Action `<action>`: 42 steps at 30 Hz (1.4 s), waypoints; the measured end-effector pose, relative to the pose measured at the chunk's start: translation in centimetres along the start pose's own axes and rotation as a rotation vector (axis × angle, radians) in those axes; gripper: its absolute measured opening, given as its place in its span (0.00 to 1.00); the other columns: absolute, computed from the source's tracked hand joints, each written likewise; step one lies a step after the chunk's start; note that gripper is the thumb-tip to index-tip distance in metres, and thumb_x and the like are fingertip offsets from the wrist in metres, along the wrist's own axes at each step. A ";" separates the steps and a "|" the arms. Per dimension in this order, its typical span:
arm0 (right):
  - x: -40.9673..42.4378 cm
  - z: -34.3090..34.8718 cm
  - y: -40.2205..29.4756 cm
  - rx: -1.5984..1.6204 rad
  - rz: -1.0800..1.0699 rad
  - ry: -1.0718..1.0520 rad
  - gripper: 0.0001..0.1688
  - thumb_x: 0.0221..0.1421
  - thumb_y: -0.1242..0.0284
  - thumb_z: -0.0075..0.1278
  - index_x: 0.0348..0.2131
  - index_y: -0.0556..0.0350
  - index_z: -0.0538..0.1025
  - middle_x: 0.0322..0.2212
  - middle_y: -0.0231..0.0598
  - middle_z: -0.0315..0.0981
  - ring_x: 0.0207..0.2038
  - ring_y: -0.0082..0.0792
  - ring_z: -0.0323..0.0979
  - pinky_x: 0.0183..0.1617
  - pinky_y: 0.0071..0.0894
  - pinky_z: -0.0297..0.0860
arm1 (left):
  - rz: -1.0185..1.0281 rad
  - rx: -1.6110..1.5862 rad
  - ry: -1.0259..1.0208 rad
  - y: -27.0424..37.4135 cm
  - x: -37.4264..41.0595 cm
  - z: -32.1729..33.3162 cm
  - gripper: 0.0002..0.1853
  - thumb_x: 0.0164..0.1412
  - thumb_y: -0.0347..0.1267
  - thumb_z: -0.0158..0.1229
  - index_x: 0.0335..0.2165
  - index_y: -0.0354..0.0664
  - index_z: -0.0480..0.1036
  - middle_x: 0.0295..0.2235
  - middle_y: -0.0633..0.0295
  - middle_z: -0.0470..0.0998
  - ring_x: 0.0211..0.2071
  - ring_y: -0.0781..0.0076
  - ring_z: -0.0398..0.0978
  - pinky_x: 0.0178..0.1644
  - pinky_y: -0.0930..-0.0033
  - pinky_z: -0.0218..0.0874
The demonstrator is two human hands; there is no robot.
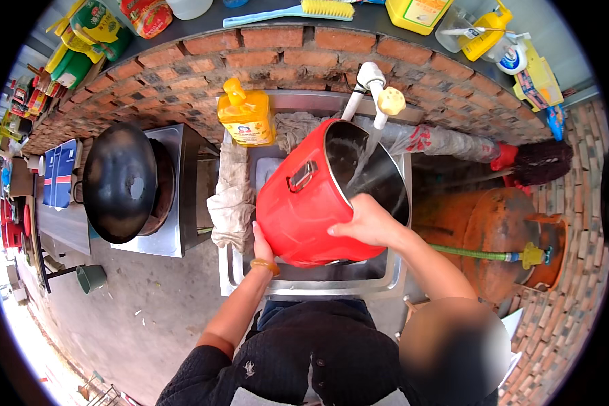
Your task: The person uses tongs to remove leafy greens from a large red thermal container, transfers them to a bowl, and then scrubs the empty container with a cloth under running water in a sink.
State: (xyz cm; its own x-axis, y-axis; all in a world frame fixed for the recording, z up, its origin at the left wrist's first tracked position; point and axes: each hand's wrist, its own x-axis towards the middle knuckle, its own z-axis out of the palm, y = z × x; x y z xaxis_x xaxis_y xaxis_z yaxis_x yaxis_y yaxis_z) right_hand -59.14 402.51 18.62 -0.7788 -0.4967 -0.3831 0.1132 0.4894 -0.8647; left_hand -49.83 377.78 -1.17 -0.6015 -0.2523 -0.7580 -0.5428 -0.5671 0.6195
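Observation:
A red pot-like container (304, 208) with a dark inside and a metal side handle is tilted over a stainless steel sink (335, 290). Its mouth faces the white plastic tap (380, 114), and a stream of water (368, 152) runs into it. My right hand (364, 222) grips the rim, thumb on the outer wall. At the lower left, my left hand (263, 243) supports the container near its base; most of those fingers are hidden behind it. A yellow pump bottle (246, 119) stands at the sink's back left corner, and a crumpled cloth (232, 198) hangs over the left rim.
To the left, a black wok (119, 182) leans up on a metal stove (170, 152). An orange gas cylinder (467, 238) with a green hose (472, 252) lies to the right. Behind the sink, a brick wall (274, 43) carries a ledge with bottles and a scrub brush (289, 14).

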 end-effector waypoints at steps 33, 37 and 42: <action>-2.0 -2.9 -3.7 0.132 -0.078 -0.079 0.22 0.40 0.70 0.63 0.37 0.63 0.77 0.29 0.47 0.78 0.30 0.37 0.76 0.40 0.32 0.70 | 0.360 0.064 0.180 3.3 -5.7 4.1 0.33 0.68 0.51 0.40 0.54 0.29 0.65 0.50 0.52 0.73 0.49 0.63 0.72 0.54 0.65 0.62; -2.3 -0.2 -2.1 0.168 -0.205 -0.123 0.22 0.41 0.68 0.61 0.37 0.63 0.76 0.27 0.52 0.77 0.31 0.49 0.75 0.39 0.37 0.70 | 0.248 0.242 0.146 7.3 -7.3 0.0 0.38 0.68 0.56 0.34 0.55 0.32 0.65 0.54 0.51 0.71 0.52 0.63 0.70 0.57 0.64 0.60; -4.2 0.4 -0.4 -0.050 -0.225 -0.172 0.25 0.37 0.69 0.63 0.37 0.62 0.76 0.26 0.53 0.74 0.29 0.54 0.71 0.36 0.35 0.70 | 0.228 0.315 0.085 10.0 -5.2 -0.2 0.35 0.68 0.53 0.42 0.50 0.28 0.70 0.45 0.51 0.76 0.43 0.66 0.75 0.49 0.67 0.66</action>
State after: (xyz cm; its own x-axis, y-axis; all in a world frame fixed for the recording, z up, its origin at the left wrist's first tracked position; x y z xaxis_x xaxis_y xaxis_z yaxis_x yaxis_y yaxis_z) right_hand -55.66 404.11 20.40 -0.6642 -0.7092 -0.2366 -0.0845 0.3856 -0.9188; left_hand -52.04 373.24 8.89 -0.6837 -0.4152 -0.6001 -0.5623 -0.2243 0.7959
